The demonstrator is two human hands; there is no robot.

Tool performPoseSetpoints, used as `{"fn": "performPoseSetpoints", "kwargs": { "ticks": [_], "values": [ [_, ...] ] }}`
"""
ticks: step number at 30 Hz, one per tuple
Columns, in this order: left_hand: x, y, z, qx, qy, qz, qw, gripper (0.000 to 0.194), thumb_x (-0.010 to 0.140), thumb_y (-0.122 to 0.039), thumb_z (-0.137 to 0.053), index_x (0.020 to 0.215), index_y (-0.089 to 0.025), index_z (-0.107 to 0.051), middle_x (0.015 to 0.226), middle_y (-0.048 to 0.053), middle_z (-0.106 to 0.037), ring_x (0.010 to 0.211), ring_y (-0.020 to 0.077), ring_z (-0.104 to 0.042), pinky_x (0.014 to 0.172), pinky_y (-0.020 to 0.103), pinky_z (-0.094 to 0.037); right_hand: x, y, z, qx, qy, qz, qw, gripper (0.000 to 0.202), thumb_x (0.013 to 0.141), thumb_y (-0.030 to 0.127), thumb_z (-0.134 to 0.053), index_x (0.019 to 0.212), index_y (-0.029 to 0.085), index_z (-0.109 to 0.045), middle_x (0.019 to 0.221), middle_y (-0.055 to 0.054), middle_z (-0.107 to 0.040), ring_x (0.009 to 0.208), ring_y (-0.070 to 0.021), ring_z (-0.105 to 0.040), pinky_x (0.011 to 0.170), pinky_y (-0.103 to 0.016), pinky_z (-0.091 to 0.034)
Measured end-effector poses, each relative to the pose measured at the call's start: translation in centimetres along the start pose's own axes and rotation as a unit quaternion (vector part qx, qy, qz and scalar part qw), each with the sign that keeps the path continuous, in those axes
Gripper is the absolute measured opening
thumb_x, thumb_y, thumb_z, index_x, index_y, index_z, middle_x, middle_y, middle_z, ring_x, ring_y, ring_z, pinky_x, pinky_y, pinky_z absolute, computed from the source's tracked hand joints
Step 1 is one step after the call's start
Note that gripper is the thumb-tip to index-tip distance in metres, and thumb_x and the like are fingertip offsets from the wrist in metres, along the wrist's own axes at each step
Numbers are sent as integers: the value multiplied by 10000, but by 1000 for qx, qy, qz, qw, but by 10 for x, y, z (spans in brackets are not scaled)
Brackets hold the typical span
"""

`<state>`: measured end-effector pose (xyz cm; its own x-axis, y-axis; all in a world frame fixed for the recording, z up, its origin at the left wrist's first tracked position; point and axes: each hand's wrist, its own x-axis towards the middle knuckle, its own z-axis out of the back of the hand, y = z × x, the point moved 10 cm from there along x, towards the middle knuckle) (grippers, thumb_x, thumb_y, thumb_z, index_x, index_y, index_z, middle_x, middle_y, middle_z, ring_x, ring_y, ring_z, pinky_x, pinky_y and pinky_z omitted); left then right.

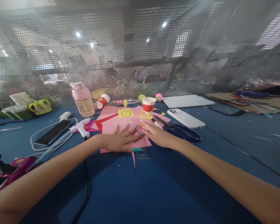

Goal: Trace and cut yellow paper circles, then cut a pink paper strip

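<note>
My left hand (121, 140) lies flat with its fingers spread on sheets of pink paper (109, 124). My right hand (155, 133) rests beside it, fingers stretched out toward the left and nearly meeting the left fingertips. Under both hands lies a clear plastic template or ruler (143, 154), mostly covered. Just beyond the fingers are a yellow paper square (125, 113) with a drawn circle and a red-and-white paper cup (148, 105). Dark-handled scissors (184, 131) and a white-capped marker (156, 123) lie close to my right hand.
On the left are a white glue gun (81, 127), a black phone (53, 132) with a white cable, a pink-lidded bottle (82, 99) and a magenta power strip (16, 168). A white phone (186, 118) lies right. A perforated metal screen (140, 62) stands behind the table.
</note>
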<state>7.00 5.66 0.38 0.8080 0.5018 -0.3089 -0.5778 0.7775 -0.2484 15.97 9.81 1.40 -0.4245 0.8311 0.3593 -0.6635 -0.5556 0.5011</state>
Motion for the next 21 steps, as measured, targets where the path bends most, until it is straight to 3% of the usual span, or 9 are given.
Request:
{"fn": "performPoseSetpoints", "kwargs": {
  "ticks": [5, 9, 13, 21],
  "values": [
    [5, 0, 5, 36, -88, 40, 995, 683, 888, -522, -285, 1436, -154, -107, 1511, 113, -61, 1395, 216, -14, 1110, 466, -3, -1, -6, -3, -33, -23, -17, 999, 433, 850, 199, -370, 1273, 145, -446, 1286, -159, -528, 1192, -242, -499, 986, -467, -415],
    [7, 2, 0, 47, -86, 74, 992, 769, 869, -572, -256, 1430, -79, -69, 1502, 152, -36, 1394, 229, -18, 1108, 470, 14, -3, -10, -3, -79, -64, -40, 994, 476, 828, 205, -377, 1278, 50, -407, 1288, -231, -500, 1227, -291, -453, 988, -494, -401],
    [5, 4, 1, 50, -99, 118, 987, 806, 858, -597, -258, 1425, -53, -84, 1497, 178, -64, 1392, 261, -25, 1102, 497, -8, -6, -15, 6, -119, -138, -47, 982, 421, 810, 220, -414, 1202, 73, -455, 1220, -232, -551, 1200, -319, -476, 980, -517, -398],
    [5, 1, 0, 47, -88, 110, 989, 784, 857, -619, -226, 1434, -107, -86, 1504, 156, -40, 1393, 243, -19, 1102, 497, 10, -7, -18, -8, -181, -59, -84, 978, 463, 841, 202, -310, 1245, -17, -372, 1343, -291, -402, 1308, -325, -317, 1051, -500, -307]
  ]
}}
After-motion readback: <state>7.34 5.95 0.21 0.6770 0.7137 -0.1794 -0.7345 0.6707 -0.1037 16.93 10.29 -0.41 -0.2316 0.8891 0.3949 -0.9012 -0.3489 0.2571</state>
